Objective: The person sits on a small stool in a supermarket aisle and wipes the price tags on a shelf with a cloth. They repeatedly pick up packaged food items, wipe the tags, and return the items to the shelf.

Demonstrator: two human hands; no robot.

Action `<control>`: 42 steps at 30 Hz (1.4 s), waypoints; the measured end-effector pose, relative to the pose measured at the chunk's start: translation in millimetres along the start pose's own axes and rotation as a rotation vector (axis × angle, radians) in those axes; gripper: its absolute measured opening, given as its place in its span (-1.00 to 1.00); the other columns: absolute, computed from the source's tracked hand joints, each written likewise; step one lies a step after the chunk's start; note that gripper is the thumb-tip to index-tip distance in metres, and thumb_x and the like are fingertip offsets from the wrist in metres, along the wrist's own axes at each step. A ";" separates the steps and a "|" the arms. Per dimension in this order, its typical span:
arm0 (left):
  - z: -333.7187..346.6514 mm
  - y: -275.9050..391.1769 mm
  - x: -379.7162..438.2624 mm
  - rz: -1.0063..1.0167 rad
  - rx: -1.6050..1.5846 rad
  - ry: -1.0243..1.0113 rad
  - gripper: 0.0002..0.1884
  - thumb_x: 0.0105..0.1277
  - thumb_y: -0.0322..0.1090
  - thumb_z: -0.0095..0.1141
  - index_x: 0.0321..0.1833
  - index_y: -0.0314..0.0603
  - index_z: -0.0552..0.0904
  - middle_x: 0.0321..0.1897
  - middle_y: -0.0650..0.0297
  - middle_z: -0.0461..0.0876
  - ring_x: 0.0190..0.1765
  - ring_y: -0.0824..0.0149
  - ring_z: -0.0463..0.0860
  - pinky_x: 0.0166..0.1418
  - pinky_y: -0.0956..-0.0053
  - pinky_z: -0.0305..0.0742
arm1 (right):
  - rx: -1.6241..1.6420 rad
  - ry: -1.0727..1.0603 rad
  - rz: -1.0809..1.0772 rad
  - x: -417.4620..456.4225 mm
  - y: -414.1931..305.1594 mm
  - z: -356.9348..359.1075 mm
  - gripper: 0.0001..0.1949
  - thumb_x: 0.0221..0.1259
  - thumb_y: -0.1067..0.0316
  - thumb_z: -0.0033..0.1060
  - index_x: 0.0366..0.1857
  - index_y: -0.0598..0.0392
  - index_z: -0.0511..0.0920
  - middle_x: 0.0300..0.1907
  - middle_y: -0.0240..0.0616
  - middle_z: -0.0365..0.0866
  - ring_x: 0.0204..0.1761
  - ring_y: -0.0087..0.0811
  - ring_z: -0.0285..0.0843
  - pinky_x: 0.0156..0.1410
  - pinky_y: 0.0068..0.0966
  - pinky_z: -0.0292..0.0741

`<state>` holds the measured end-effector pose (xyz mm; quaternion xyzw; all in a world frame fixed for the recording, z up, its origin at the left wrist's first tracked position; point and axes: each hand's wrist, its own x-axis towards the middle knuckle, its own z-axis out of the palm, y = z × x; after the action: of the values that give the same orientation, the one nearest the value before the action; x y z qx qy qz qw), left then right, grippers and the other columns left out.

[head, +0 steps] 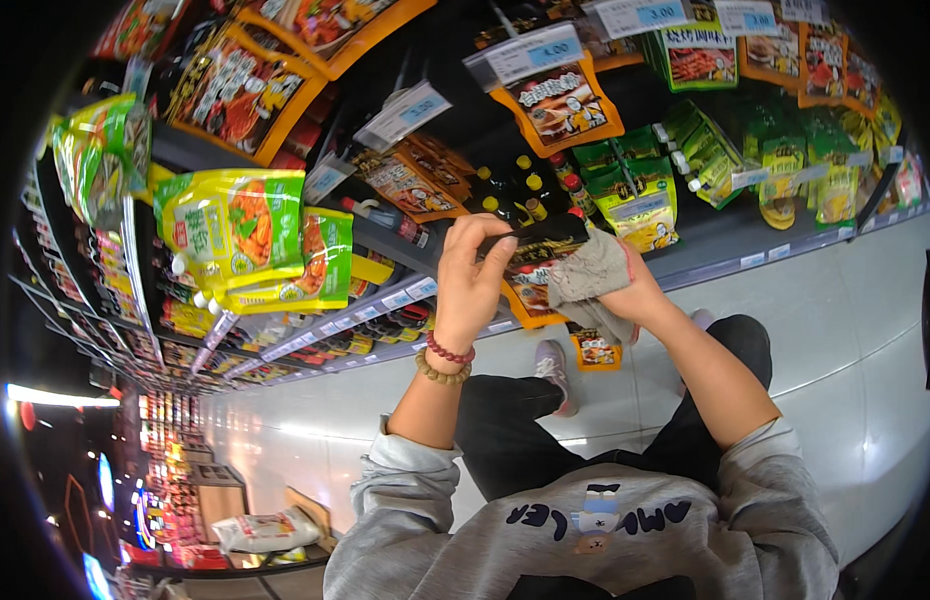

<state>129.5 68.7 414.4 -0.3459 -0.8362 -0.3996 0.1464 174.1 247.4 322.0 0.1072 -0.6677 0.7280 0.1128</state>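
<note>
My left hand (472, 274), with two beaded bracelets at the wrist, grips the top left edge of a black and orange seasoning packet (526, 296). The packet is tilted in front of the shelf. In my right hand (636, 291) is a bunched grey cloth (591, 276), which lies against the packet's right side and covers part of its front. Below the cloth shows a similar orange packet (598, 351), partly hidden; whether it rests on the floor I cannot tell. My right fingers are mostly hidden by the cloth.
Seasoning packets hang from hooks above, among them an orange one (558, 105) and yellow-green ones (232, 229) at left. Price tags (405, 112) jut outward. Yellow-capped bottles (534, 182) stand on the shelf behind my hands. A shelf edge (765, 255) runs along the tiled floor (825, 322).
</note>
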 end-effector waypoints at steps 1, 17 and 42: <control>1.8 -3.9 4.4 0.087 0.045 0.001 -0.90 0.23 -0.50 0.11 -0.22 -0.32 0.53 -0.23 0.23 0.50 -0.12 0.35 0.47 0.00 0.54 0.36 | 0.030 0.022 -0.027 5.8 1.6 -0.3 -0.66 0.01 0.33 0.33 -0.11 0.16 0.52 -0.17 -0.28 0.64 -0.16 -0.45 0.57 0.00 -0.53 0.46; 0.0 -45.2 64.8 -0.088 -0.055 0.301 -0.90 0.34 -0.43 0.04 -0.18 -0.31 0.49 -0.19 0.29 0.46 -0.13 0.47 0.41 0.02 0.57 0.33 | -0.345 -0.096 0.121 54.4 73.6 -25.9 -0.69 -0.09 0.12 0.32 -0.29 0.04 0.60 -0.33 -0.03 0.63 -0.23 0.00 0.58 -0.15 -0.23 0.52; -6.0 -78.0 138.8 0.030 -0.223 0.665 -0.74 0.37 -0.37 0.02 0.04 -0.35 0.48 -0.11 0.27 0.49 -0.10 0.45 0.42 0.00 0.49 0.31 | -0.125 -0.073 0.363 77.4 118.9 20.0 -0.83 -0.04 0.38 0.15 -0.33 0.13 0.53 -0.36 -0.04 0.61 -0.21 0.00 0.57 -0.13 -0.30 0.49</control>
<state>-24.6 93.8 446.3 -0.2231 -0.6888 -0.5770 0.3780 64.1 219.3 234.8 0.0041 -0.7237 0.6890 -0.0385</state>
